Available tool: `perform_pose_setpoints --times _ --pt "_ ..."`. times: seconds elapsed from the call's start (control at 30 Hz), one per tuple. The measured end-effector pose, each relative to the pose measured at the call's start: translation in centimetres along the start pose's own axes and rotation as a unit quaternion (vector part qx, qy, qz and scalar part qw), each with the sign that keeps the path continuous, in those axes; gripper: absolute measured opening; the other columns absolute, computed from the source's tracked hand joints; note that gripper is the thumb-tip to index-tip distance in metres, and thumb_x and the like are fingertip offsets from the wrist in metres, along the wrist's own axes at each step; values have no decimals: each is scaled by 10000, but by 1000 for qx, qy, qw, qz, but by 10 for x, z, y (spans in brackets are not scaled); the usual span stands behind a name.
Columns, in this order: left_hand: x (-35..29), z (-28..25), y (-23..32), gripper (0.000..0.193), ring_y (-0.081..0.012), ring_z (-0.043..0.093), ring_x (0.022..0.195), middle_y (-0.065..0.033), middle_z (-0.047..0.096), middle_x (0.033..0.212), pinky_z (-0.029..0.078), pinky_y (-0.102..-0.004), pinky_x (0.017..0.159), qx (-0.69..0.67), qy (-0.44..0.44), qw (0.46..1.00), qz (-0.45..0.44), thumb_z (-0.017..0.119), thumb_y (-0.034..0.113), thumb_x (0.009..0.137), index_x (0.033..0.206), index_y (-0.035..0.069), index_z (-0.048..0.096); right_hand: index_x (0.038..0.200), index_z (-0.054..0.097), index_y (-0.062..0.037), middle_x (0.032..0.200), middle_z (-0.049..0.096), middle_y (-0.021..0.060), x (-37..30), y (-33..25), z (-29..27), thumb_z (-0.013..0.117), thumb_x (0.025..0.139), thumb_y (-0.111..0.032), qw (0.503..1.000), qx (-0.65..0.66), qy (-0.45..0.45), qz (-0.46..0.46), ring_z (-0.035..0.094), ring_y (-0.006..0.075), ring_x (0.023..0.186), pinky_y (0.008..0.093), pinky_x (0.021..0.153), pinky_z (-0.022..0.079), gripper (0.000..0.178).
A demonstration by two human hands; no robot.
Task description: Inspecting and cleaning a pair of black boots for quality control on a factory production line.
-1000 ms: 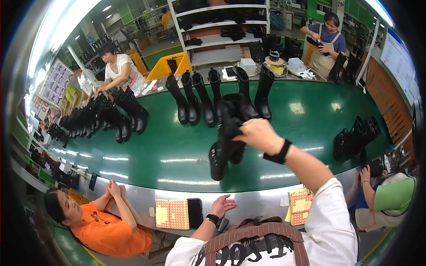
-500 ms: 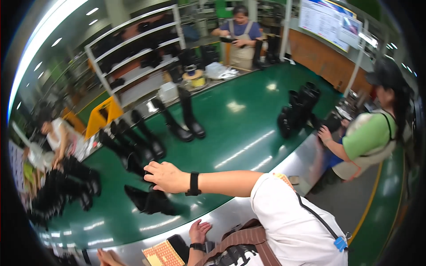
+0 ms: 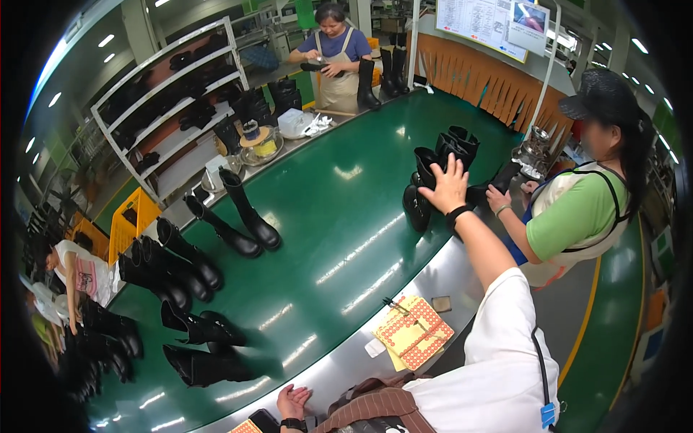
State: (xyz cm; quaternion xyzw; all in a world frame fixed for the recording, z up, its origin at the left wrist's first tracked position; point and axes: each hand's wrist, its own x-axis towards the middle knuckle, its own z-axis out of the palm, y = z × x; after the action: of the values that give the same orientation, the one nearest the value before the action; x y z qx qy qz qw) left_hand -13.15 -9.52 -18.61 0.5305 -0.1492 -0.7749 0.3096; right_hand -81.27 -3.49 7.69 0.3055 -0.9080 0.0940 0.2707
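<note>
My right hand (image 3: pixel 447 184) reaches out to the right with fingers spread, in front of a cluster of black boots (image 3: pixel 456 148) standing on the green table (image 3: pixel 339 216). Whether the fingertips touch the boots, I cannot tell. Low in the view, my left hand (image 3: pixel 294 400) rests palm up at the table's metal edge, fingers loosely bent and holding nothing. Ahead of it, a black boot (image 3: pixel 206 364) lies on its side, with more black footwear (image 3: pixel 198 325) lying just behind.
Several black boots (image 3: pixel 173 267) stand at the left, and a pair (image 3: pixel 249 209) stands farther back. Yellow patterned papers with pens (image 3: pixel 411 332) lie on the metal edge. At the right a co-worker (image 3: pixel 577 216) handles a black boot; another person (image 3: pixel 336 61) works across the table.
My right hand has moved from the boots at the left to those at the right, and its fingers have spread. The view has swung right, bringing more patterned papers into sight.
</note>
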Motion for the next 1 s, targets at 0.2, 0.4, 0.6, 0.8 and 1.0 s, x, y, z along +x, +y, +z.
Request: perform_pose_setpoints --times 0.2,0.4,0.6,0.8,1.0 --pt "-12 14 2 311 -325 685 741 -239 660 853 592 -390 700 96 51 994 30 431 272 966 1110 -1 473 1163 687 -229 1545 235 202 64 76 30 770 627 -455 978 19 -204 36 158 330 1456 610 1103 250 588" --pt "-19 27 1 312 -319 677 691 -230 651 842 599 -409 665 85 76 993 40 393 275 981 1086 -8 472 1072 741 -151 1387 489 181 102 86 28 839 542 -415 943 0 -334 -3 380 344 1326 391 1075 385 600" --pt "-19 26 -1 305 -317 696 747 -226 656 888 592 -360 680 115 72 990 40 392 252 1000 1115 -19 472 842 753 -56 872 710 163 104 56 43 831 543 -318 926 -18 -359 -114 671 326 923 409 811 542 404" --pt "-22 24 -14 305 -289 689 824 -189 651 947 577 -356 737 107 45 993 29 435 238 1000 1116 -32 517 936 639 16 954 642 205 49 -32 11 830 607 -179 956 1 -223 -191 616 376 950 441 836 501 427" --pt "-60 64 9 457 -221 667 908 -122 645 1053 554 -332 786 222 -84 969 73 667 258 899 1267 34 516 935 687 22 884 646 208 -27 -84 -133 764 696 -193 949 141 -83 -270 618 384 889 438 790 497 330"
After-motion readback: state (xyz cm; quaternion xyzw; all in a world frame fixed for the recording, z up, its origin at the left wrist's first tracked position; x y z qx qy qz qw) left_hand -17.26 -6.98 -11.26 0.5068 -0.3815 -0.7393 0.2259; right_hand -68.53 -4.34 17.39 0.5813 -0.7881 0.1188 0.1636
